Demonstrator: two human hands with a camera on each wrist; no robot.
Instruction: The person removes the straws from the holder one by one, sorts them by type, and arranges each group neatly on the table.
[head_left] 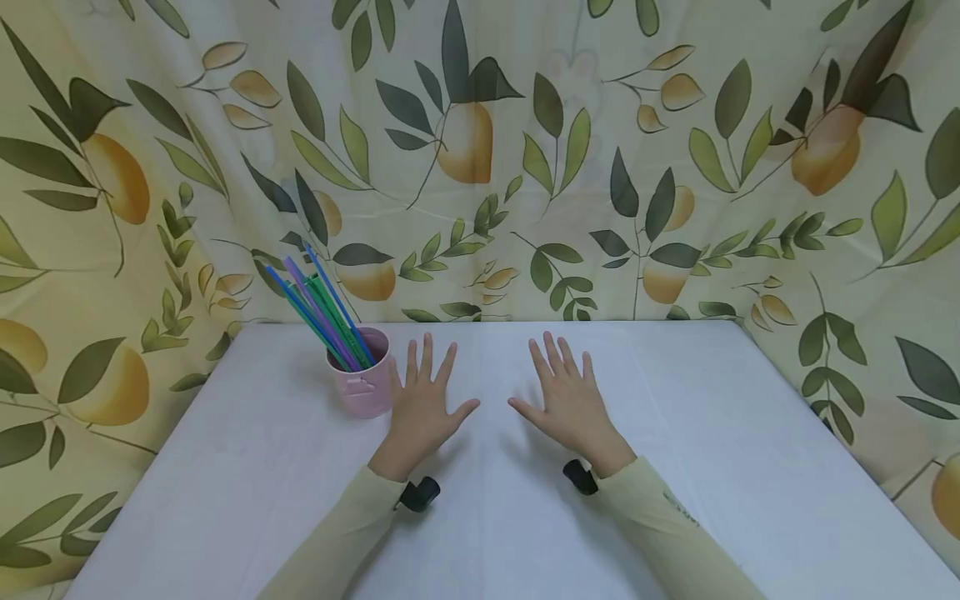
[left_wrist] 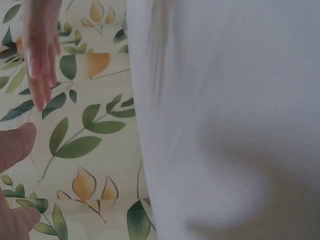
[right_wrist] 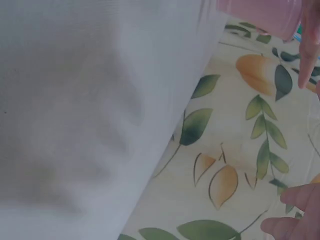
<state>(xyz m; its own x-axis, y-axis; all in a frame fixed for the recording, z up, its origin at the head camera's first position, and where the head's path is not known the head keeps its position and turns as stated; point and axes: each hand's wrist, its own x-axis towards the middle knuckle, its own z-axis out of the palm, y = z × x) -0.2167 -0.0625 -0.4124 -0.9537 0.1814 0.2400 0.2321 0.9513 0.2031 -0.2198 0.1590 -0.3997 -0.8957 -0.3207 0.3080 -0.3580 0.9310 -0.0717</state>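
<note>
Both hands are held out over the white table with fingers straight and spread, holding nothing. In the head view the left hand (head_left: 422, 408) is just right of a pink bucket (head_left: 363, 393), overlapping its edge from this angle; whether they touch I cannot tell. Several thin sticks (head_left: 322, 312), blue, purple and green, lean to the left inside the bucket. Farther right is the right hand (head_left: 572, 404), its thumb pointing toward the left one. Only parts of the hands show in the wrist views; the right wrist view also catches part of the pink bucket (right_wrist: 262, 15).
The white tabletop (head_left: 720, 442) reaches back to a curtain (head_left: 480, 242) printed with fruit and leaves, which also hangs along both sides. A small black device sits on the left wrist (head_left: 420, 494) and another on the right wrist (head_left: 580, 477).
</note>
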